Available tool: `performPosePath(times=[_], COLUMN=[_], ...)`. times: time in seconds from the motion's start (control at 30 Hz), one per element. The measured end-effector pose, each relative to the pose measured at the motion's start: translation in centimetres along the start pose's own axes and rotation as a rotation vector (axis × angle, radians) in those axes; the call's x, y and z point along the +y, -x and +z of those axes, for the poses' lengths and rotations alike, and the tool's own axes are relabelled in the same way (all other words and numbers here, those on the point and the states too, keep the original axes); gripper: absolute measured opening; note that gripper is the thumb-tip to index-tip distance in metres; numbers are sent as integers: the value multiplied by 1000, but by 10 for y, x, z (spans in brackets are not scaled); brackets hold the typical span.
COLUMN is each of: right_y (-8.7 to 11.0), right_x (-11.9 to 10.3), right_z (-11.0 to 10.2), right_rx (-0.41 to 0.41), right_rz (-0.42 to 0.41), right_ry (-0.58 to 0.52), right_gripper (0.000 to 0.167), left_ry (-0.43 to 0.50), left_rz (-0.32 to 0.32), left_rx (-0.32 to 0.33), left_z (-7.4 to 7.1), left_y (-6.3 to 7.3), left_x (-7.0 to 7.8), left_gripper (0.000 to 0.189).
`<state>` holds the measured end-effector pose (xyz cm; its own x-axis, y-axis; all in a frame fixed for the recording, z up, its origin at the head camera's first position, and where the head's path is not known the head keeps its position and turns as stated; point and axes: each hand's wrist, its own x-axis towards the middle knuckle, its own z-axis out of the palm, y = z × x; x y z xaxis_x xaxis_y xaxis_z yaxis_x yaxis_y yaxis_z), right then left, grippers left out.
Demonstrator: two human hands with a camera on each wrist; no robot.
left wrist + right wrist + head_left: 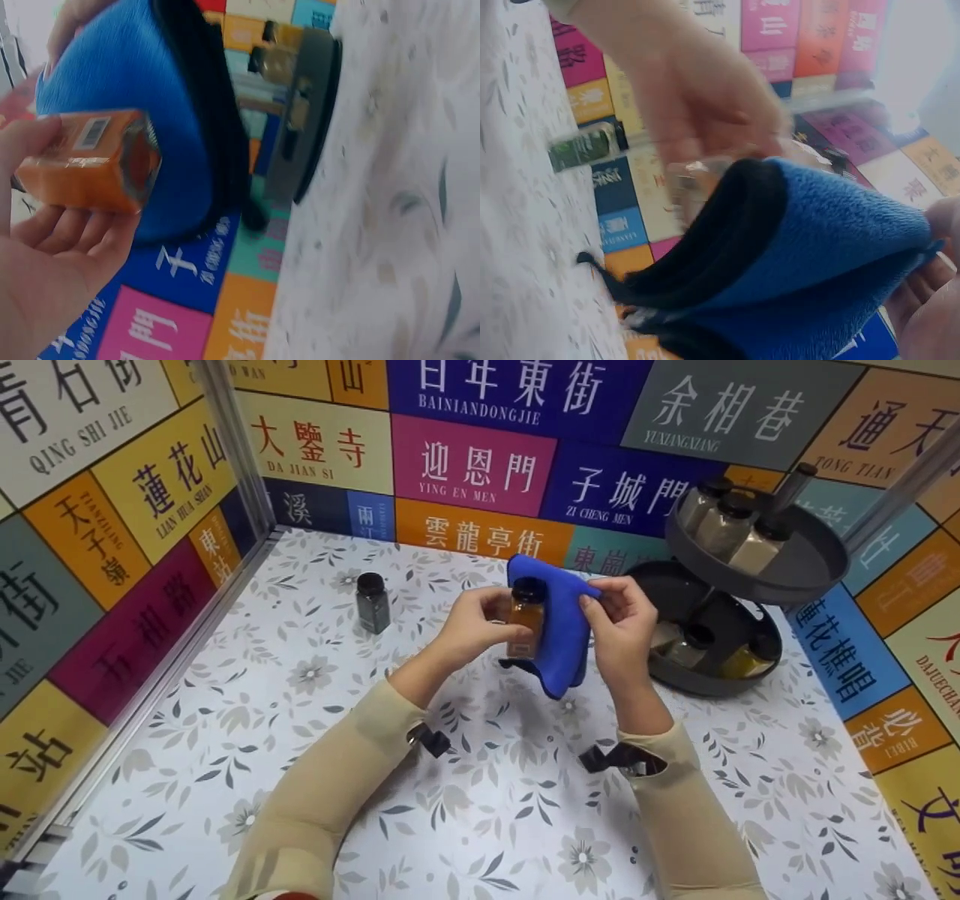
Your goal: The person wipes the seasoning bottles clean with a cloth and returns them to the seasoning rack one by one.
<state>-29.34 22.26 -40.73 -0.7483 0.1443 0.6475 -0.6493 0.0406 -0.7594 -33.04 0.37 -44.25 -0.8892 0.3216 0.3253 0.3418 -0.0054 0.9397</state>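
My left hand point(480, 622) grips a small square spice jar point(527, 619) with a black lid and orange-brown contents, held above the table. In the left wrist view the jar point(90, 161) shows a barcode label and its base. Beside it, my right hand point(626, 615) pinches the edge of a blue cloth point(566, 622) with dark trim. The cloth hangs folded behind and to the right of the jar, overlapping it in the head view. From the right wrist, the cloth point(810, 232) hides much of the jar.
Another black-lidded jar point(373, 604) with dark contents stands on the floral tabletop point(315, 735) to the left. At the right is a two-tier dark rack point(810, 562) with several jars on its trays. Sign-patterned panels point(472, 472) enclose the table's back and sides.
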Motion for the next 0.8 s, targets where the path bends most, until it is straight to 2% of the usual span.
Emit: performPosePath(times=[0.1, 0.3, 0.47, 0.63, 0.73, 0.8], right_y=[8, 19, 20, 20, 20, 18], right_x=[2, 12, 19, 21, 21, 17], right_z=[12, 23, 23, 23, 23, 24], right_rx=[-7, -43, -95, -149, -153, -132], right_rz=[-10, 109, 159, 198, 208, 210], right_ry=[-25, 80, 176, 282, 325, 315], right_gripper=[15, 31, 23, 16, 14, 15], left_ry=[-14, -64, -32, -16, -18, -22], left_rz=[17, 15, 47, 84, 78, 76], left_rx=[48, 143, 190, 202, 182, 158], left_z=[2, -1, -3, -5, -6, -5], left_y=[2, 2, 3, 3, 4, 5], left_x=[5, 8, 17, 22, 21, 19], left_gripper=[41, 44, 46, 43, 44, 45])
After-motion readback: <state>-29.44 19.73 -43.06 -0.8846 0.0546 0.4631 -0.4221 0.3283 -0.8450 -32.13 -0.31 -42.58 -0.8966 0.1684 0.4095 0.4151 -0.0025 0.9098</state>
